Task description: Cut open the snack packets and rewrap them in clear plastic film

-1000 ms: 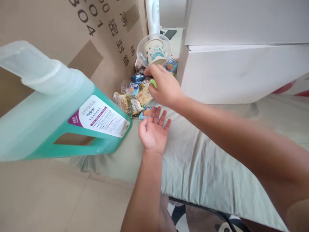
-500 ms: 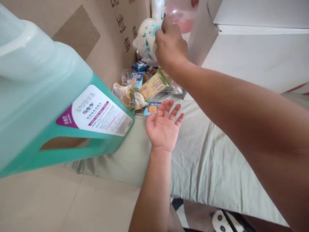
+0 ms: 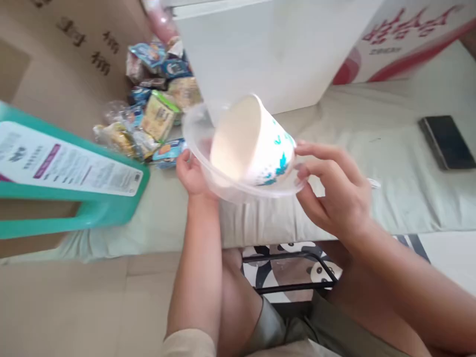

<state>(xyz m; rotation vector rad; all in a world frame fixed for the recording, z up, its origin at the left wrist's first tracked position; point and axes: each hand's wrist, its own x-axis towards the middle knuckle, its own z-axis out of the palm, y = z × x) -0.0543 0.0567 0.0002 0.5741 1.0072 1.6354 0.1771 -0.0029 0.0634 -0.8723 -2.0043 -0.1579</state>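
Observation:
A clear plastic bowl (image 3: 197, 130) is held tilted above the bed surface, and a white paper cup (image 3: 269, 148) with blue-green leaf marks lies on its side in it, mouth toward the left. My right hand (image 3: 336, 186) pinches the bowl's right rim between thumb and fingers, fingertips close to the cup's base. My left hand (image 3: 196, 174) is against the bowl's lower left side, its fingers curled and partly hidden behind the wall. Beyond that hand lies a heap of wrapped snacks (image 3: 159, 116), with a blue packet (image 3: 169, 152) nearest.
A big green liquid jug (image 3: 111, 208) stands at left beside a brown carton (image 3: 119, 20). White boxes (image 3: 267, 54) line the back. A dark phone (image 3: 448, 141) lies on the pale sheet (image 3: 409, 198) at right. Below the edge is a black metal frame (image 3: 297, 286).
The cup has come down from the back corner toward me, now seen within the clear bowl. My left hand has gone from open and empty to the bowl's side. The view has swung right.

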